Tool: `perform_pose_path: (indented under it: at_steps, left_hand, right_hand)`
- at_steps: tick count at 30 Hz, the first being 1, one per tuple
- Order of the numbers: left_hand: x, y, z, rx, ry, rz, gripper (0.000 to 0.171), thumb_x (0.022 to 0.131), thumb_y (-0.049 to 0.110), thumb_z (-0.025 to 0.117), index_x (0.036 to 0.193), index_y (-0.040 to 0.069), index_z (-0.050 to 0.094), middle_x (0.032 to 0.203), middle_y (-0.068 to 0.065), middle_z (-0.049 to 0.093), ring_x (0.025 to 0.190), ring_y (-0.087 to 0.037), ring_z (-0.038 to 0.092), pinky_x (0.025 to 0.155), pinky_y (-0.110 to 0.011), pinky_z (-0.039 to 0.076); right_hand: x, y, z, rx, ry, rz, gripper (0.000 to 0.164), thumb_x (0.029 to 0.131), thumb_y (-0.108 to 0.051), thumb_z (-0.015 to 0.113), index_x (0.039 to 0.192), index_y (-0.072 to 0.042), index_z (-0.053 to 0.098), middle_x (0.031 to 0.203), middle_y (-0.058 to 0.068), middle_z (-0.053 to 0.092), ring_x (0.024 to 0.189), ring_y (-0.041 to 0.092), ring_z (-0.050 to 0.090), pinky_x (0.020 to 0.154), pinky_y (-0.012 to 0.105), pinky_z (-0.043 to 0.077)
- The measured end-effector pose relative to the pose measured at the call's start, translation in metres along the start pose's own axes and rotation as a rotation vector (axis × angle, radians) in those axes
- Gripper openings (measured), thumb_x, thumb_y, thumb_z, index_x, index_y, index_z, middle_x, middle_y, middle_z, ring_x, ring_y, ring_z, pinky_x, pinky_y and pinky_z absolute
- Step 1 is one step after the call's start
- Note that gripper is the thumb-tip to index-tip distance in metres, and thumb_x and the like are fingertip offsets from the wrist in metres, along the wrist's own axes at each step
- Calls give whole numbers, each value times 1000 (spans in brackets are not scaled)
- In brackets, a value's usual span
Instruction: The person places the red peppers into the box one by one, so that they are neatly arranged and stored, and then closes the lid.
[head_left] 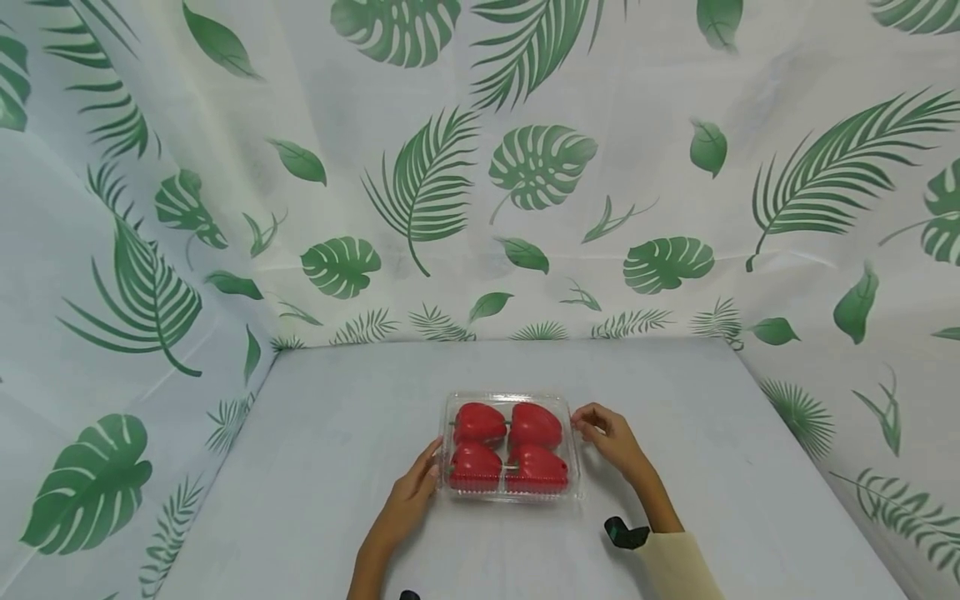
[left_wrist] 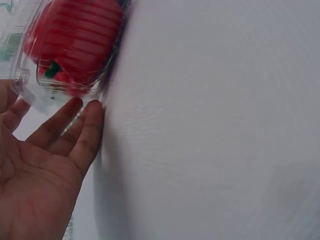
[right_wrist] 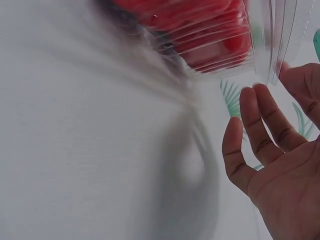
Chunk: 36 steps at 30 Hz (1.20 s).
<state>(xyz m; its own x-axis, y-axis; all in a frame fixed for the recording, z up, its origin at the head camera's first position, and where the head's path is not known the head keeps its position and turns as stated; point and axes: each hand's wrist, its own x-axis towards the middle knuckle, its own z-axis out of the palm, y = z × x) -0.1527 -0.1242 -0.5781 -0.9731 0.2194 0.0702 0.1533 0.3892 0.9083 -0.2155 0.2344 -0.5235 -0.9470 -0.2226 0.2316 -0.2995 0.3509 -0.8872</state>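
A clear plastic clamshell box (head_left: 517,497) lies on the white table with its lid over several red bell peppers (head_left: 536,424), set in two rows. At the box's left side is my left hand (head_left: 405,504), its fingers nearly straight; in the left wrist view the fingertips (left_wrist: 93,107) come up to the box's lower edge. My right hand (head_left: 609,433) is at the right side, near the back corner. In the right wrist view its fingers are loosely bent, and one digit (right_wrist: 299,80) meets the lid's rim, partly hidden behind it.
A white table surface (head_left: 337,417) stretches around the box. White cloth walls (head_left: 465,208) printed with green leaves enclose the back and both sides. A black wrist device (head_left: 627,533) sits by the right forearm, beside a cream sleeve (head_left: 678,567).
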Motion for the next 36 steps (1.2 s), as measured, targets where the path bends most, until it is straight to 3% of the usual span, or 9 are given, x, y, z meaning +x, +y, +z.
perform_pose_path:
  at_steps: [7, 10, 15, 19, 23, 26, 28, 33, 36]
  left_hand:
    - [3, 5, -2, 18, 33, 37, 48, 104, 22, 46, 151, 20, 38, 131, -15, 59, 116, -32, 63, 85, -25, 56]
    - [4, 5, 0, 43, 47, 44, 47, 104, 20, 47, 150, 17, 39, 116, -9, 61, 104, -24, 64, 78, -21, 56]
    - [3, 7, 2, 55, 38, 27, 47, 104, 21, 46, 150, 12, 40, 99, -3, 58, 87, -9, 59, 73, -19, 54]
    - [1, 8, 3, 44, 24, 18, 47, 104, 21, 46, 149, 11, 40, 94, -2, 60, 81, -5, 57, 73, -19, 53]
    - [1, 10, 2, 10, 35, 6, 48, 104, 22, 47, 150, 12, 40, 95, -7, 62, 87, -15, 62, 76, -21, 55]
    - [2, 11, 2, 3, 50, 9, 48, 104, 25, 47, 150, 13, 40, 117, -14, 66, 107, -25, 66, 89, -28, 57]
    - [2, 11, 1, -7, 49, 6, 49, 104, 26, 48, 150, 14, 40, 118, -14, 66, 108, -26, 65, 90, -28, 57]
    - [2, 11, -2, -72, 9, 6, 49, 102, 12, 48, 150, 6, 38, 89, -6, 56, 76, -11, 56, 71, -20, 53]
    - [3, 12, -3, -120, -14, 22, 56, 95, -1, 48, 149, 1, 36, 88, -5, 54, 73, -4, 52, 68, -17, 51]
  right_hand:
    - [-23, 15, 9, 69, -5, 84, 36, 97, -9, 57, 131, 2, 50, 107, 23, 62, 90, 11, 62, 70, 33, 62]
    - [-36, 26, 15, 115, 3, 143, 46, 99, -14, 56, 143, -7, 42, 110, 21, 61, 89, 6, 62, 70, 29, 61]
    - [-62, 21, 19, 183, 15, 245, 55, 99, -17, 56, 149, -9, 32, 107, 19, 62, 87, 6, 62, 69, 29, 59]
    - [-77, 18, 20, 210, -15, 244, 49, 100, -13, 54, 143, 0, 36, 100, 14, 61, 80, 8, 61, 65, 30, 59]
    - [-83, 18, 19, 252, -75, 174, 37, 98, -4, 52, 131, 11, 45, 98, 7, 60, 77, 13, 63, 64, 32, 60]
    - [-83, 18, 18, 263, -118, 157, 26, 98, -5, 52, 117, 13, 52, 94, 2, 62, 77, 14, 62, 63, 31, 59]
    - [-82, 18, 17, 261, -160, 169, 24, 99, -8, 51, 108, 14, 55, 89, 1, 63, 75, 13, 62, 63, 30, 58]
    - [-81, 20, 14, 283, -277, 223, 32, 103, -14, 46, 93, 15, 58, 78, 9, 66, 66, 10, 61, 60, 30, 57]
    - [-80, 22, 13, 288, -308, 225, 34, 103, -14, 45, 90, 14, 59, 76, 12, 68, 64, 9, 61, 60, 30, 57]
